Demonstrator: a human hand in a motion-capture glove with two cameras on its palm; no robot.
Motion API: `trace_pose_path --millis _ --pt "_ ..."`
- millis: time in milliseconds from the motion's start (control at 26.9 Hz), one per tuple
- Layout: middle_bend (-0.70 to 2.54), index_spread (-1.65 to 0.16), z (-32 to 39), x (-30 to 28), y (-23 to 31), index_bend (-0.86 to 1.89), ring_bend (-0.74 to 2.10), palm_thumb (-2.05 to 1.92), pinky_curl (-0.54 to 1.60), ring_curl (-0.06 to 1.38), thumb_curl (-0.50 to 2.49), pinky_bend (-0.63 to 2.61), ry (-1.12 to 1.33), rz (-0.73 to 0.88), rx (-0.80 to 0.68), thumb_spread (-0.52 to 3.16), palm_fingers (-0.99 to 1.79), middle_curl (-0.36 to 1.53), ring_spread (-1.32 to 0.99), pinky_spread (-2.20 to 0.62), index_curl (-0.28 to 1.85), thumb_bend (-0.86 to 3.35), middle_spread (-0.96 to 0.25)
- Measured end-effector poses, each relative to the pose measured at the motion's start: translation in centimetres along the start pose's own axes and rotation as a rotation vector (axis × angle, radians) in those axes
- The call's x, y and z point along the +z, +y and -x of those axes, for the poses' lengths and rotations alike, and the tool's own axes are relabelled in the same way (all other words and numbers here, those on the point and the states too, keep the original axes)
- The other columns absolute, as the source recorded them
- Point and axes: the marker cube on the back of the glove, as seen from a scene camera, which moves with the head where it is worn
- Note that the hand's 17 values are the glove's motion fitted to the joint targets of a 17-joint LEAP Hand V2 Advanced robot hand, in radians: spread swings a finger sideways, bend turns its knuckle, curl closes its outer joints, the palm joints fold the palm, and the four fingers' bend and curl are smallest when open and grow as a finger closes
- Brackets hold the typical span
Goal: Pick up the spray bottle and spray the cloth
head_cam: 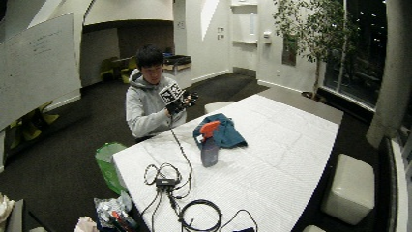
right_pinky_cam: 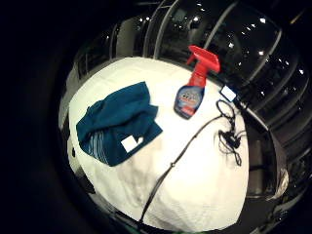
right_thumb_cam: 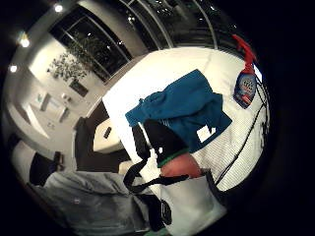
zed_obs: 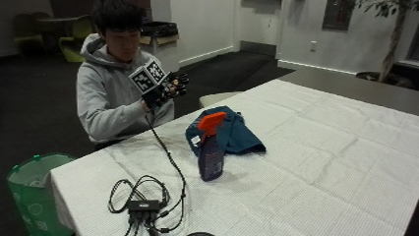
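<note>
Spray bottle point(zed_obs: 211, 150) label unreadable in every view; from the outside view only its back shows. Cloth point(zed_obs: 225, 132) partly hidden behind the bottle there, its small white tag too blurred to read. Right hand point(zed_obs: 171, 87) fingers too small and dark to tell curl. Table point(zed_obs: 340, 162) far edge and right corner cut off.

I'm in what looks like an office lounge at night: a whiteboard point(head_cam: 35, 67) fills the upper left of the wide view, a potted tree point(head_cam: 308, 29) stands upper right by dark windows point(head_cam: 367, 53), a white cube stool point(head_cam: 348, 186) sits lower right, and a long table point(head_cam: 277, 159) under white cloth runs through the middle, over dark carpet
</note>
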Motion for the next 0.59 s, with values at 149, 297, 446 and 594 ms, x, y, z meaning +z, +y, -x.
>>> trace_pose_path --millis 149,297,446,594 --pt "0.22 -0.39 -2.7 -0.5 0.8 0.10 0.27 0.40 0.26 0.15 0.22 0.44 -0.025 -0.077 0.048 1.01 0.03 0.21 0.06 0.25 0.18 0.02 -0.04" --pt "0.23 -0.40 -5.6 -0.9 1.2 0.10 0.29 0.41 0.28 0.17 0.23 0.45 -0.067 -0.158 0.097 1.00 0.01 0.23 0.06 0.25 0.18 0.00 -0.03" --pt "0.23 -0.39 -8.9 -0.7 0.9 0.10 0.30 0.41 0.29 0.18 0.24 0.47 -0.140 -0.196 0.144 0.99 0.00 0.25 0.07 0.25 0.17 -0.02 -0.02" --pt "0.25 -0.38 -11.7 0.6 -0.1 0.09 0.33 0.39 0.30 0.19 0.25 0.50 -0.220 -0.224 0.189 0.97 -0.01 0.26 0.07 0.25 0.16 -0.03 -0.02"
